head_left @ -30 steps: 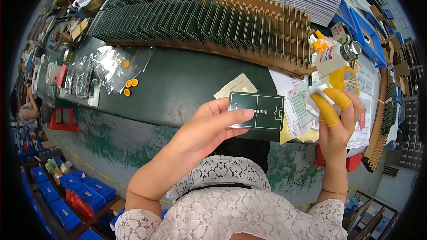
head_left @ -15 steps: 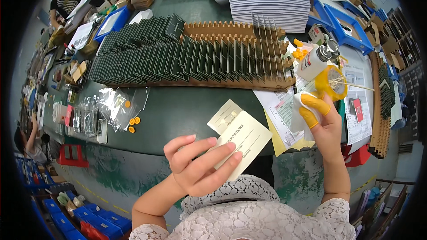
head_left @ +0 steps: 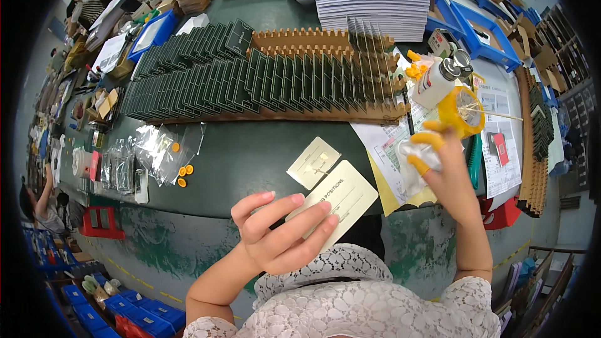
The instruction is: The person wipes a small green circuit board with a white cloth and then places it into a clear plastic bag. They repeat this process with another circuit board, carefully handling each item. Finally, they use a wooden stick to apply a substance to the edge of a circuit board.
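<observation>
My left hand [head_left: 282, 231] grips a cream, rounded-corner plate [head_left: 350, 194] with dark print and lines, its fingers spread across the front. A smaller cream plate [head_left: 310, 159] extends beyond its far edge; a narrow piece seems to join the two. At the right, my right hand [head_left: 452, 178] is smeared by motion, with yellow finger covers on some fingers. Those fingers reach over a crumpled white wipe [head_left: 410, 166] above the papers; whether they pinch it is unclear. Close beyond stand a yellow tape roll [head_left: 449, 111] with a thin stick and a white bottle [head_left: 432, 86] with a metal top.
Brown slotted racks [head_left: 300, 119] full of dark green plates span the table's middle. Left of me lie clear plastic bags [head_left: 156, 156] and several orange caps [head_left: 182, 171]. Behind are a white paper stack [head_left: 375, 6] and a blue tray [head_left: 485, 34]. Another person [head_left: 87, 3] is far left.
My right hand has turned and its fingers have swung left and down over the wipe, which now sits lower. The smaller cream plate has shifted slightly away from the larger. My left hand keeps its hold.
</observation>
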